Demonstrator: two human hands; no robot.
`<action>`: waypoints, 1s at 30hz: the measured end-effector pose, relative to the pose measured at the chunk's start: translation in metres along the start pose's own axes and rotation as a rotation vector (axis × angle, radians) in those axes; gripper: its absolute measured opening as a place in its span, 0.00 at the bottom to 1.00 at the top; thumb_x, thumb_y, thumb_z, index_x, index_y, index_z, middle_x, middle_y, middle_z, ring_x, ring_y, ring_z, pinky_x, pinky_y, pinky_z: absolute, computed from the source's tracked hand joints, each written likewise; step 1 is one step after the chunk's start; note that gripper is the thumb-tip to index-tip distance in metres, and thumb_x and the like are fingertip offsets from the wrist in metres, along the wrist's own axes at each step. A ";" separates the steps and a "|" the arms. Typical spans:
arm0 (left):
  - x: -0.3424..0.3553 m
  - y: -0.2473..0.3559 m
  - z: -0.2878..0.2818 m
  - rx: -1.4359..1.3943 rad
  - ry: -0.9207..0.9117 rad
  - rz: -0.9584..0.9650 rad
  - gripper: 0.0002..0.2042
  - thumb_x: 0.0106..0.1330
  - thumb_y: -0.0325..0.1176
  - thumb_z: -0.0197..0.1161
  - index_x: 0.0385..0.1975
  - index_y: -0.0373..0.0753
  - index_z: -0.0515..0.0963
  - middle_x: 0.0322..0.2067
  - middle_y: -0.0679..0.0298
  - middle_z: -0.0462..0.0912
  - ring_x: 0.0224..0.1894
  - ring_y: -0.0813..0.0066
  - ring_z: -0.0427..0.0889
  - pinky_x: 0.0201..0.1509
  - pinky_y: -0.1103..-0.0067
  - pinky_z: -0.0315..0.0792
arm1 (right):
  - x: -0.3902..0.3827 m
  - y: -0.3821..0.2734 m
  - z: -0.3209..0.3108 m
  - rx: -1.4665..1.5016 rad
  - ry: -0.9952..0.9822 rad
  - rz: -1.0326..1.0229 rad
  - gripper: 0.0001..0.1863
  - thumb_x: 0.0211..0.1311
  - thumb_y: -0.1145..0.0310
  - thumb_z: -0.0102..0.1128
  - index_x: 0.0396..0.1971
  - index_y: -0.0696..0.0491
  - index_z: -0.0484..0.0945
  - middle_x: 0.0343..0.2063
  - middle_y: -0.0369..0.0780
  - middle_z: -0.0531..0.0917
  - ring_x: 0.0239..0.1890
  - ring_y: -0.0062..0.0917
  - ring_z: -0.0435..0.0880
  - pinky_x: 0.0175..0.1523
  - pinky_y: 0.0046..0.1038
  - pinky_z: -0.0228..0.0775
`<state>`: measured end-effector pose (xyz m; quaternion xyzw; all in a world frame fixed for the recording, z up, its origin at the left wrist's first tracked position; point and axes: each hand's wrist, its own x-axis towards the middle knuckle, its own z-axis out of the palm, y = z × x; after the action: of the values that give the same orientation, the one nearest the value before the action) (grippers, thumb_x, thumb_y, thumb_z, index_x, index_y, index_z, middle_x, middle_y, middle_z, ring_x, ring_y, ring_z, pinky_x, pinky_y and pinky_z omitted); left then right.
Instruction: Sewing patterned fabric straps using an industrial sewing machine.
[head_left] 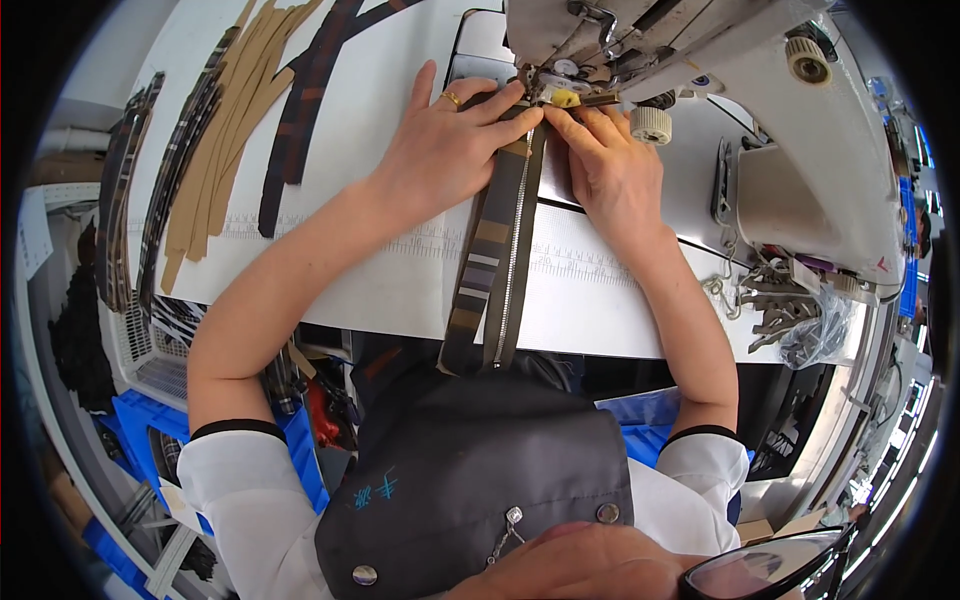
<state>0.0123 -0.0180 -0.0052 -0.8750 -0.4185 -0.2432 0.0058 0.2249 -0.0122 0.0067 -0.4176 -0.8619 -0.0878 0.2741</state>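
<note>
Fingertips of the left hand [445, 150] and right hand [610, 165] lie flat and close together, pressing the striped fabric strip with zipper [500, 250] onto the white table [400, 270] just before the presser foot [562, 97] of the sewing machine [790, 130]. The strip trails off the near table edge. It looks light, limp and prone to shifting; holding it flat on both sides of the metal teeth seems best.
</note>
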 end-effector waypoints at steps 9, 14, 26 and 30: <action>-0.005 -0.002 0.002 0.131 0.050 0.084 0.22 0.57 0.29 0.63 0.54 0.50 0.78 0.57 0.70 0.77 0.61 0.69 0.70 0.68 0.45 0.47 | -0.025 -0.021 -0.026 0.344 -0.046 0.115 0.16 0.55 0.79 0.60 0.46 0.57 0.80 0.45 0.47 0.82 0.51 0.44 0.79 0.56 0.40 0.71; -0.014 0.007 -0.015 0.095 0.093 0.259 0.18 0.53 0.29 0.64 0.47 0.42 0.80 0.51 0.68 0.80 0.54 0.71 0.77 0.68 0.50 0.53 | -0.070 -0.064 -0.067 0.616 -0.253 0.118 0.20 0.50 0.81 0.63 0.46 0.61 0.78 0.53 0.48 0.78 0.58 0.46 0.74 0.62 0.41 0.68; -0.095 0.080 -0.044 -0.118 0.021 0.038 0.14 0.56 0.26 0.63 0.44 0.39 0.77 0.48 0.67 0.82 0.54 0.72 0.79 0.65 0.49 0.57 | -0.114 -0.109 -0.052 0.272 0.093 0.002 0.17 0.43 0.71 0.66 0.38 0.45 0.85 0.44 0.35 0.82 0.49 0.29 0.79 0.53 0.34 0.71; -0.099 0.079 -0.045 -0.220 0.026 -0.008 0.17 0.52 0.20 0.63 0.44 0.40 0.75 0.49 0.69 0.82 0.56 0.74 0.79 0.67 0.47 0.52 | -0.111 -0.112 -0.051 0.282 -0.025 -0.038 0.19 0.43 0.69 0.65 0.40 0.44 0.85 0.44 0.34 0.80 0.50 0.29 0.76 0.53 0.33 0.68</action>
<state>-0.0011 -0.1512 0.0073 -0.8654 -0.3928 -0.2991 -0.0859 0.2151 -0.1775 -0.0026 -0.3594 -0.8768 0.0340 0.3175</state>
